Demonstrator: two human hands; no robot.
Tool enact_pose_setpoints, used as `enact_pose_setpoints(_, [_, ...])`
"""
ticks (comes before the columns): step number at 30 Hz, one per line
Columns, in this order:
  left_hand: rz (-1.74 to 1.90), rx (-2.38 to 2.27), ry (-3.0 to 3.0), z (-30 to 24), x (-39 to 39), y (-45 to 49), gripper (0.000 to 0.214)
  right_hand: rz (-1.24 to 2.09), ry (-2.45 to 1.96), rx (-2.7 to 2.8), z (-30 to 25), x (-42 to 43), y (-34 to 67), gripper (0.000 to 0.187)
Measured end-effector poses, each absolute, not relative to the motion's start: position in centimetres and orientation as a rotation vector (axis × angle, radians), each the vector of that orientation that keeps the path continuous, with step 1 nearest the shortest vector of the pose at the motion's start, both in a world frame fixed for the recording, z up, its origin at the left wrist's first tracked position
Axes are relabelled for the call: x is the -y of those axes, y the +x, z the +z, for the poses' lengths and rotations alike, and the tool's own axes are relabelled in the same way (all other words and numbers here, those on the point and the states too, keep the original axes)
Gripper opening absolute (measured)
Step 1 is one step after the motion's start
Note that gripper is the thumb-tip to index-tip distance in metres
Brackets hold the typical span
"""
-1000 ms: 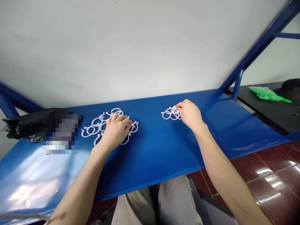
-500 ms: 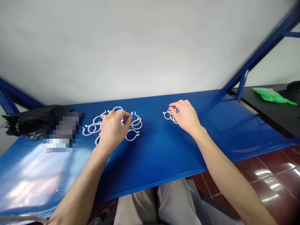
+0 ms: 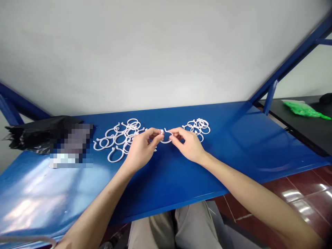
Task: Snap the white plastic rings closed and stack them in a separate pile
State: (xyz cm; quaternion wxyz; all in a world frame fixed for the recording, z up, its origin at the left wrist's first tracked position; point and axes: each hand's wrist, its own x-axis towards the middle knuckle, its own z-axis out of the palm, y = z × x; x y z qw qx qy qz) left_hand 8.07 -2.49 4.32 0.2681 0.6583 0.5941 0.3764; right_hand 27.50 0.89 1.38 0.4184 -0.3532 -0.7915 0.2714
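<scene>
Between my two hands is a white open plastic ring (image 3: 166,141), its gap and knobbed end facing up and away. My left hand (image 3: 145,145) pinches its left side between thumb and fingers. On the right side, my right hand (image 3: 187,142) grips the same ring with thumb and forefinger. A larger spread of white rings (image 3: 116,154) lies on the blue table (image 3: 181,186) to the left, partly hidden by my left hand. Behind my right hand, a smaller cluster of similar white rings (image 3: 205,129) overlaps on the table.
At the left lies a black plastic bag (image 3: 28,133) beside a blurred-out item (image 3: 74,141). Blue metal frame bars (image 3: 271,97) rise at the right. Past them, a green packet (image 3: 303,109) rests on a black table (image 3: 280,119). A pale wall stands behind.
My right hand has left the small cluster and moved left. My left hand has come right from the larger pile with a ring, and both hands now meet on it.
</scene>
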Motion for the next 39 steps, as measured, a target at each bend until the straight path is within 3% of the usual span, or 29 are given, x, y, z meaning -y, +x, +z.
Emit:
enact_pose_setpoints(12, [1.055,-1.473,2.013,2.8,3.1,8.6,0.012,-0.005,-0.709,2.321,0.4,0.3,27.6,0.036])
enact_pose_setpoints(18, [0.982,-1.486,2.123,2.8,2.7,8.5,0.011,0.013,-0.758,2.429,1.5,-0.5,28.2,0.035])
enact_pose_setpoints(26, [0.655,-1.788,2.530,2.4,1.5,6.1,0.042,0.053,-1.516,2.216,4.7,-4.6,35.0,0.023])
enact_pose_setpoints(30, [0.550,-1.888,2.547,1.7,1.1,4.9,0.034,0.114,-1.667,2.152,4.7,-5.5,37.1,0.014])
enact_pose_setpoints(39, [0.539,-1.931,2.510,1.6,1.1,5.4,0.023,0.058,-1.810,2.123,4.4,-5.4,36.8,0.014])
